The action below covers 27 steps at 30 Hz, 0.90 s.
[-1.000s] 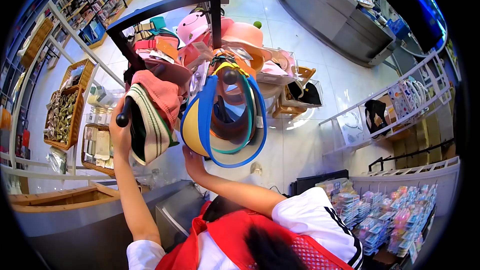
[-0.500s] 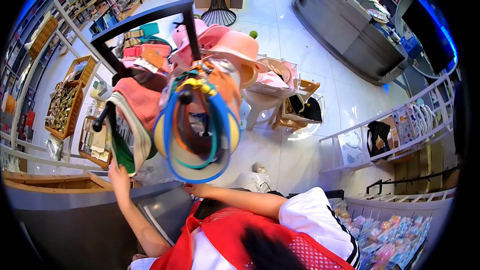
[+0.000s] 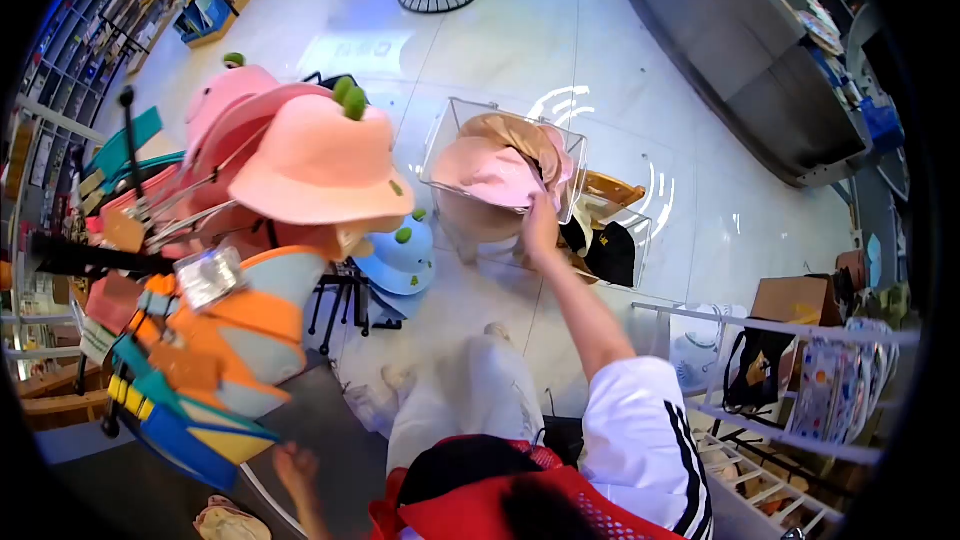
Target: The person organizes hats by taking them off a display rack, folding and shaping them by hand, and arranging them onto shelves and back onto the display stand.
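Observation:
My right hand [image 3: 541, 232] reaches to the near edge of a clear-sided basket [image 3: 436, 145], its fingers closed on the edge of a pink hat [image 3: 487, 172]. A tan hat [image 3: 500, 130] lies beside that hat in the same basket. Low on the left, my left hand [image 3: 297, 475] is slightly blurred, with its fingers apart and nothing seen in them. Just beyond it hang several sun visors: a blue one [image 3: 190, 445] and orange ones [image 3: 240, 325]. Above the visors, a peach bucket hat [image 3: 322, 165] with green tufts hangs on the rack.
Light blue hats [image 3: 400, 258] hang low behind the rack. A black cap [image 3: 611, 254] lies in a second clear basket by a wooden chair [image 3: 612, 188]. A dark curved counter [image 3: 740, 60] stands at far right, a white rail [image 3: 770, 325] nearer.
My right hand has gone from beside the visors out to the basket's pink hat. My left hand has left the green-and-cream visor at the rack. The view has shifted, bringing the baskets closer.

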Each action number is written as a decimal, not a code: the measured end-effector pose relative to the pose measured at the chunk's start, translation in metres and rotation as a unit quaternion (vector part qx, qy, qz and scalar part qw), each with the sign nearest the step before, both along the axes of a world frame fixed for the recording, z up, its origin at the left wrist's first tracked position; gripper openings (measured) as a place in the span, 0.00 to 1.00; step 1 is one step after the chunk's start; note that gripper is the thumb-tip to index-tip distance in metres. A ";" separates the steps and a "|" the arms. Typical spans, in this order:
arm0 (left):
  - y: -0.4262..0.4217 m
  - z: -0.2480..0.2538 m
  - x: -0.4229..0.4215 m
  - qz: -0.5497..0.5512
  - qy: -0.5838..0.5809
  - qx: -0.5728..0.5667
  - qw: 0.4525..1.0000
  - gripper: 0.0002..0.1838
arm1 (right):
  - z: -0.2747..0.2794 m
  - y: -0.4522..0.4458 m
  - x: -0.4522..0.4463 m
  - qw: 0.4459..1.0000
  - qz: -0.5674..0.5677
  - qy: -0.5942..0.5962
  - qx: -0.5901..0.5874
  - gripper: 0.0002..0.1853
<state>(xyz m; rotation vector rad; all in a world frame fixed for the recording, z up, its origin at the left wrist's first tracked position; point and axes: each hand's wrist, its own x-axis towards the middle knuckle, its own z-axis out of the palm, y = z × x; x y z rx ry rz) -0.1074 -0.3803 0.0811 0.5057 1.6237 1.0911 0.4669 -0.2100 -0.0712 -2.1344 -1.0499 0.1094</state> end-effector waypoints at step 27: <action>0.016 0.123 0.216 -0.421 0.117 -0.045 0.898 0.16 | -0.089 0.005 0.070 0.977 0.181 0.046 -0.101 0.10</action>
